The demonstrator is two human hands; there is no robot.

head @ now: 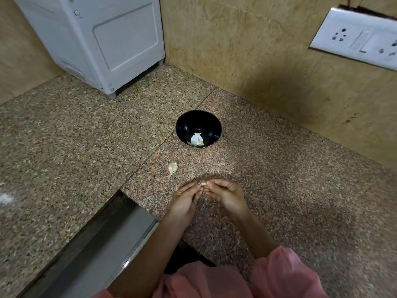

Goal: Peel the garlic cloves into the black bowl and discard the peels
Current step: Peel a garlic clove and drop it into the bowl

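Note:
A small garlic clove (203, 183) is pinched between the fingertips of my left hand (186, 197) and my right hand (224, 192), just above the granite counter. Most of the clove is hidden by the fingers. The black bowl (211, 123) stands farther back on the counter, with pale peeled garlic pieces (196, 139) at its bottom. A garlic clove still in its skin (172, 168) lies on the counter between the bowl and my left hand.
The speckled granite counter (75, 147) meets tan walls at the back and right. A white appliance (101, 44) stands in the far left corner. A socket plate (356, 39) is on the right wall. A steel sink edge (120, 239) runs at the lower left.

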